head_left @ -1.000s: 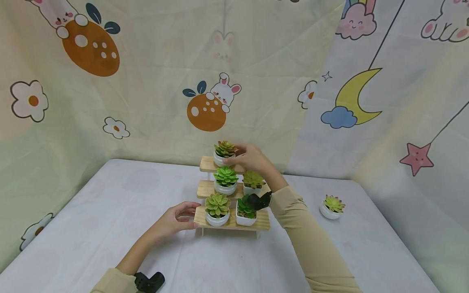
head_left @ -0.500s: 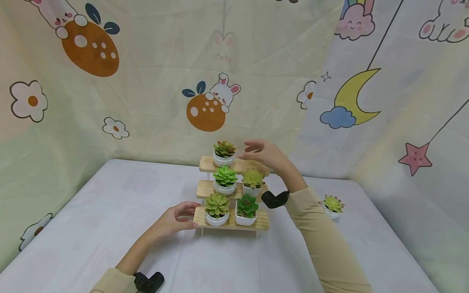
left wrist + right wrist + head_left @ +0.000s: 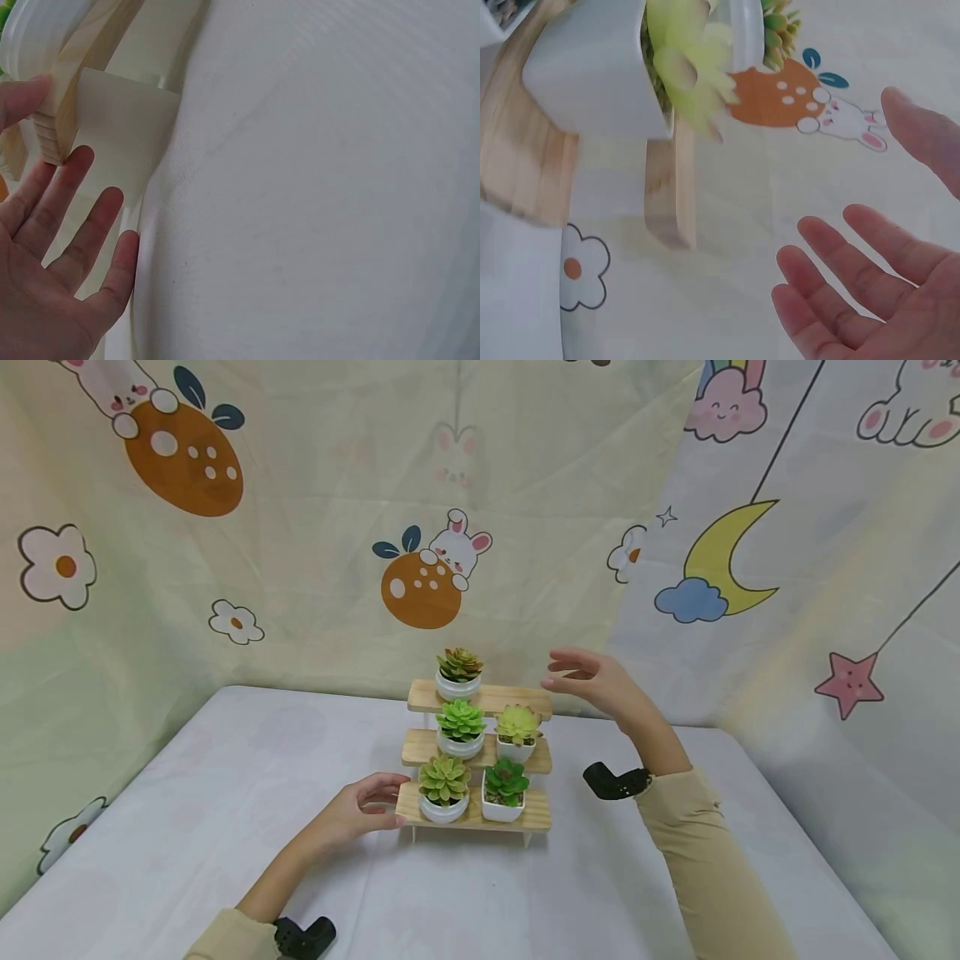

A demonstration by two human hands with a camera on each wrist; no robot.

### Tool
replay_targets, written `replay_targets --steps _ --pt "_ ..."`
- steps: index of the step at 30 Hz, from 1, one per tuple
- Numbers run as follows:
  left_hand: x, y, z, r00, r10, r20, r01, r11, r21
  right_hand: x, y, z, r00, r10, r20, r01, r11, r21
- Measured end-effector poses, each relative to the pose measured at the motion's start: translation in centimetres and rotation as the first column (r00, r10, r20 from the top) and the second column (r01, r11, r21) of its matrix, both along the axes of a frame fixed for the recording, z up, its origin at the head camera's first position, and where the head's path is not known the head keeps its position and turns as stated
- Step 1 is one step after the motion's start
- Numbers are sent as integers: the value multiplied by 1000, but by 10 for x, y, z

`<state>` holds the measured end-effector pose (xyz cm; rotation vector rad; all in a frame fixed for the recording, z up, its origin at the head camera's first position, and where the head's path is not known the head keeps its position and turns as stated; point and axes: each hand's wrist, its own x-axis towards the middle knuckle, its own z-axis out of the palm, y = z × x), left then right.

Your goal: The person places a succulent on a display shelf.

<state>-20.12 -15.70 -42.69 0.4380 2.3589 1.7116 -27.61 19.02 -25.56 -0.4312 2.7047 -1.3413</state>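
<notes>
A three-tier wooden plant stand (image 3: 536,810) holds several small potted succulents. My left hand (image 3: 356,810) pinches the left end of its lowest board, thumb on top and fingertips at the edge, as the left wrist view shows. On the top tier a reddish-green succulent (image 3: 459,667) stands at the left. Below it are a bright green succulent (image 3: 460,723) and a yellow-green one (image 3: 518,727). The bottom tier bears a pale green succulent (image 3: 444,781) and a dark green one (image 3: 506,785). My right hand (image 3: 600,681), fingers spread and holding nothing, hovers right of the top tier.
A white cloth covers the table (image 3: 187,810). A printed curtain (image 3: 315,527) hangs behind and at both sides. The right forearm sleeve (image 3: 712,860) covers the table's right part, where a further potted succulent stood in the earlier frames and is now hidden.
My right hand has let go of the reddish-green succulent on the top tier and moved right, away from the stand. The left hand has stayed on the lowest board.
</notes>
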Motion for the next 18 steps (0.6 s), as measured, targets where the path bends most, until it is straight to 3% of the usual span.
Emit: replay_targets --steps 11,18 --pt "0 -1 0 1000 -19 -10 20 1000 14 18 51 -13 997 -74 -27 73 997 -23" --pt "0 0 -1 1000 3 5 -3 1000 5 27 85 -27 992 -124 3 124 991 -47"
